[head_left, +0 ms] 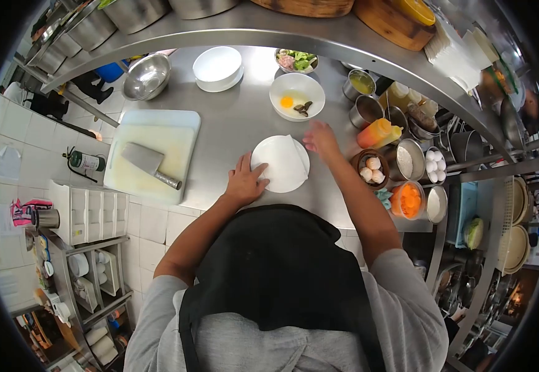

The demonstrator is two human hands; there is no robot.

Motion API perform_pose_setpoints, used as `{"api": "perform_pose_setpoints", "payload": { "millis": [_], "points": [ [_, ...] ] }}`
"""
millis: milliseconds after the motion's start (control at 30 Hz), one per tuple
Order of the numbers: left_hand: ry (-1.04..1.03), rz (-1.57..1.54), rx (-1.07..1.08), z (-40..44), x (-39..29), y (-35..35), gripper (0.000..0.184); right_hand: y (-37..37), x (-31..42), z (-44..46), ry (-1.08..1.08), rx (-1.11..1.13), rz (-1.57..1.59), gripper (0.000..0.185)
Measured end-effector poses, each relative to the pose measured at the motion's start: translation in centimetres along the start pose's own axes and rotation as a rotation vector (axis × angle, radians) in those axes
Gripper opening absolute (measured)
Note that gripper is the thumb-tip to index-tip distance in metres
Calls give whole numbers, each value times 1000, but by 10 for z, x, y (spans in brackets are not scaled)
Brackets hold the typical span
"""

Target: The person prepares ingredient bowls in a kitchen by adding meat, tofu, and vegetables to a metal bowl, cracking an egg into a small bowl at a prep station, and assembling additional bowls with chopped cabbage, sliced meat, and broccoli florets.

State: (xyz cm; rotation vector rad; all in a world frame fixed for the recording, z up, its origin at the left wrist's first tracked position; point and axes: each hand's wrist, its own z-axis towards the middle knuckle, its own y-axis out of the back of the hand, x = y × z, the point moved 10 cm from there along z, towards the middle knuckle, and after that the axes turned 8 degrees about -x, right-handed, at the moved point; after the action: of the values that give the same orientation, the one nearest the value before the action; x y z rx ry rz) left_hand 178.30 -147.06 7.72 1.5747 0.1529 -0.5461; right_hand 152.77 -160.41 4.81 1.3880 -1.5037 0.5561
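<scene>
A white round plate lies at the near edge of the steel table, with a thin white sheet along its right side. My left hand rests on the plate's left rim, fingers spread. Just off the plate's upper right is my right hand, its fingers apart and slightly blurred, with nothing visible in them. Beyond it stands a white bowl holding a raw egg yolk and several dark pieces.
A cleaver lies on the cutting board at left. Steel bowl and stacked white bowls stand behind. At right are sauce bottles, an egg tray and an orange-filled tub. A shelf overhangs the back.
</scene>
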Motion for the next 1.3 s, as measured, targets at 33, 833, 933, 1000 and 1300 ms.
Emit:
{"api": "perform_pose_setpoints", "payload": {
  "millis": [33, 833, 933, 1000, 1300],
  "points": [
    [11, -4, -4, 1, 1, 1, 54, -7, 4, -2, -188, 29, 142, 48],
    [-40, -141, -135, -19, 2, 17, 57, 4, 5, -54, -76, 275, -298, 26],
    [4, -184, -156, -23, 7, 20, 60, 10, -11, -76, -94, 281, -319, 29],
    [31, -162, -150, -26, 12, 17, 61, 11, -17, -90, -72, 289, -328, 31],
    [14, -112, -159, -32, 16, 6, 62, 8, -34, -113, -73, 275, -328, 35]
  ]
}}
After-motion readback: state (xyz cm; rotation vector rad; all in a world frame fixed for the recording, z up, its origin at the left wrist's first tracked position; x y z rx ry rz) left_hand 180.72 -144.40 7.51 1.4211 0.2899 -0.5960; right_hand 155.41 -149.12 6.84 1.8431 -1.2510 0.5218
